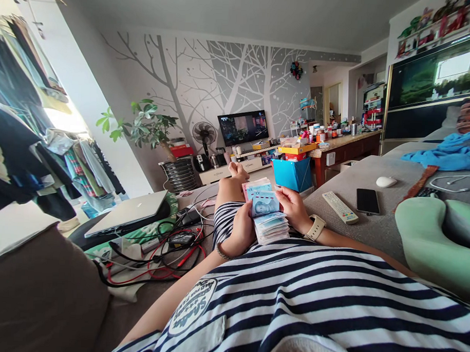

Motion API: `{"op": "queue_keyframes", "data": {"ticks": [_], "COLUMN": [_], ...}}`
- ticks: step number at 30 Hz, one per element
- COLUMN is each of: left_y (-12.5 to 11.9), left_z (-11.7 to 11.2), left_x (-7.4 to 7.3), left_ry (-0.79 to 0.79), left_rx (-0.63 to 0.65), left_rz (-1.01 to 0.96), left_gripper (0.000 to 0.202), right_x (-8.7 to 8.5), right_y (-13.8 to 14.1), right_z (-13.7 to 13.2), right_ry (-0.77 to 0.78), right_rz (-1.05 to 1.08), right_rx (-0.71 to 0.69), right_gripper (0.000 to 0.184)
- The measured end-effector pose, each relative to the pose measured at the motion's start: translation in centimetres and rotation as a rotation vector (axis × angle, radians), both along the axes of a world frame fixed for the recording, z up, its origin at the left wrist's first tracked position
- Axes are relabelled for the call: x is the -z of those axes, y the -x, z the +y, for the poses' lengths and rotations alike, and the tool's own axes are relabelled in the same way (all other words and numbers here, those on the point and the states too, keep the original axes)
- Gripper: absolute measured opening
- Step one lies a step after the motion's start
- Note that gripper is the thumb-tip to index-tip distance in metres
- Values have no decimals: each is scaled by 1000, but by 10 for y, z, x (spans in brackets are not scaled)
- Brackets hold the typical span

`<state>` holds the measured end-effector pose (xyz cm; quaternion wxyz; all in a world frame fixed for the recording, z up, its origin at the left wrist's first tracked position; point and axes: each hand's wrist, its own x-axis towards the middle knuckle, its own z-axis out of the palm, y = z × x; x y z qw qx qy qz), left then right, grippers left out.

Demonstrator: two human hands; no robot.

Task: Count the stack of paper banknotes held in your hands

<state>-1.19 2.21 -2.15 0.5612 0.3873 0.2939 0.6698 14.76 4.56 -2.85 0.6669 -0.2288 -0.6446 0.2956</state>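
Note:
A thick folded stack of banknotes (272, 228) rests over my lap, its lower half bent toward me. My left hand (241, 228) grips its left side, thumb on the top note. The facing blue banknote (265, 204) carries a printed portrait and the figure 10. At the upper right, the fingers of my right hand (294, 206) pinch the edge of a blue note. Behind it, pinkish and blue note edges (256, 184) stick up. Which notes are separate from the stack I cannot tell. A watch (315, 228) is on my right wrist.
On the sofa to the right lie a remote control (340, 207), a phone (368, 201), a white mouse (386, 182) and a green neck pillow (429, 239). Left of my legs are tangled cables (170, 251) and a silver laptop (129, 212). A blue box (292, 174) stands beyond.

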Motion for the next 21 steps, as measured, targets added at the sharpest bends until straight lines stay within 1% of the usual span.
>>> {"op": "queue_keyframes", "data": {"ticks": [8,15,21], "left_y": [-1,2,1], "left_z": [1,2,3], "left_x": [1,2,4], "left_ry": [-14,1,-24], "left_rx": [-1,-57,-33], "left_rz": [20,40,22], "left_gripper": [29,30,29], "right_x": [2,2,1], "right_y": [0,0,0], "right_z": [1,2,1], "right_ry": [-17,-13,-2], "right_rz": [1,-10,-10], "right_rx": [17,16,-2], "right_gripper": [53,53,52]}}
